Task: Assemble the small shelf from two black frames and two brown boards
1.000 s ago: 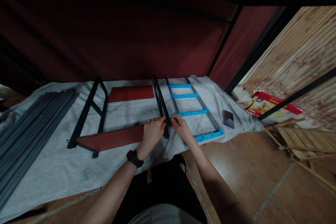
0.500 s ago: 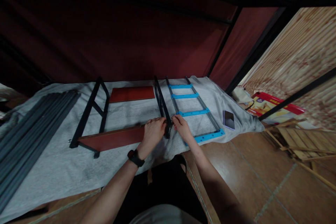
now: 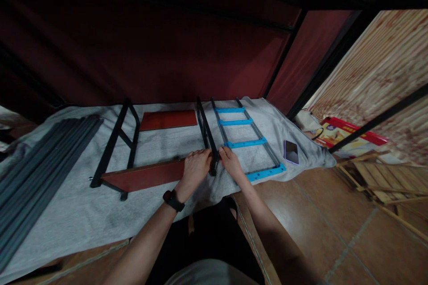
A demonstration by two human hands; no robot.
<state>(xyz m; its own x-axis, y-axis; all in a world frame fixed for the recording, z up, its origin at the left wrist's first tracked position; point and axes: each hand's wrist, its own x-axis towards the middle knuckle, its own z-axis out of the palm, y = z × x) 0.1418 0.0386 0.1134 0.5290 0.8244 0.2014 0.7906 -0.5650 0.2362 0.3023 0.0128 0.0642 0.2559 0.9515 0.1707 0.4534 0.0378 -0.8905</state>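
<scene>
The near red-brown board (image 3: 143,176) is standing on its long edge on the grey cloth (image 3: 67,213), running from the left black end frame (image 3: 115,142) across to the right black end frame (image 3: 205,133), and both hands are meeting at its right end. The left hand (image 3: 195,167) is wrapping over the top of the board's end, fingers curled down on it, a dark watch (image 3: 173,200) on the wrist. The right hand (image 3: 230,162) is pinching at the frame's post just beside the board; whether something small is sitting between those fingertips I cannot tell in this dim light.

Compared with a second ago, hardly anything is shifting: the two hands are staying at the same joint, only settling a touch, and the board is keeping its place between the frames. To my eye that means the person is still busy at this one corner, working the board's end against the post rather than moving on.

Further out, a second red-brown board (image 3: 167,120) is lying flat at the back of the cloth, a dark frame with blue crossbars (image 3: 245,142) is lying to the right of the hands, and a phone (image 3: 290,151) is resting beyond it near the cloth's edge. A stack of dark grey rails (image 3: 36,169) is lying at the far left.
</scene>
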